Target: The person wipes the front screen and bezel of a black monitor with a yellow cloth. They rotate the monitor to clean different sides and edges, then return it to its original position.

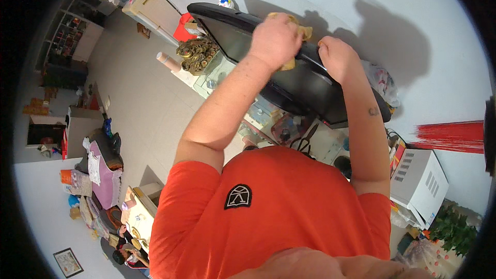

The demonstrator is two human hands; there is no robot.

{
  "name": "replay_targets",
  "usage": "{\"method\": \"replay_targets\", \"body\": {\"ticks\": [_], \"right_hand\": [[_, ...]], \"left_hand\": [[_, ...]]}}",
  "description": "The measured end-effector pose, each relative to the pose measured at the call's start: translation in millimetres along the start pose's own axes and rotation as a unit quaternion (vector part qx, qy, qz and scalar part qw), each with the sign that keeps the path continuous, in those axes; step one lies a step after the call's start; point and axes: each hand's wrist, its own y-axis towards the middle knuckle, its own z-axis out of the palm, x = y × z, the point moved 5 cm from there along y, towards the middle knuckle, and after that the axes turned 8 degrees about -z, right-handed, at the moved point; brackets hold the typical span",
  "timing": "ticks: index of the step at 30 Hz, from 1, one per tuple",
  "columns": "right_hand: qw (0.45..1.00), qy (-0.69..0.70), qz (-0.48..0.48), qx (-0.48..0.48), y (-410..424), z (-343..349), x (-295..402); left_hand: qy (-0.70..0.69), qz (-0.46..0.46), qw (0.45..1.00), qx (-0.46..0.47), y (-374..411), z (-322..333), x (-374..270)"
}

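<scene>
A black flat-screen television (228, 37) stands close to the wall, its screen facing me. My left hand (277, 40) presses a yellow cloth (305, 32) against the top edge of the frame; part of the cloth hangs below my palm over the screen. To its right, my right hand (339, 58) curls its fingers over the same top edge. Under the television is a glass-topped stand (209, 79). A pair of scissors (309, 137) lies on it, partly hidden by my orange shirt.
A gold-coloured coin toad figurine (195, 55) and a pale cylinder (168, 62) stand left of the television. Behind its right end sits a plastic bag (381, 81). A white vented appliance (416, 182) is at right. Far lower left, a person (130, 255) sits by a table (139, 217).
</scene>
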Motion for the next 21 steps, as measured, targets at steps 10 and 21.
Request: {"method": "replay_targets", "body": {"ticks": [10,21], "right_hand": [[0.999,0.016,0.023,0.044,4.7,-0.6,3.8],[0.998,-0.005,0.027,0.056,4.9,4.9,-6.0]], "left_hand": [[0.185,-0.231,0.955,0.025,38.1,-24.5,163.8],[-0.076,0.01,0.995,-0.069,-29.5,-6.2,-51.4]]}}
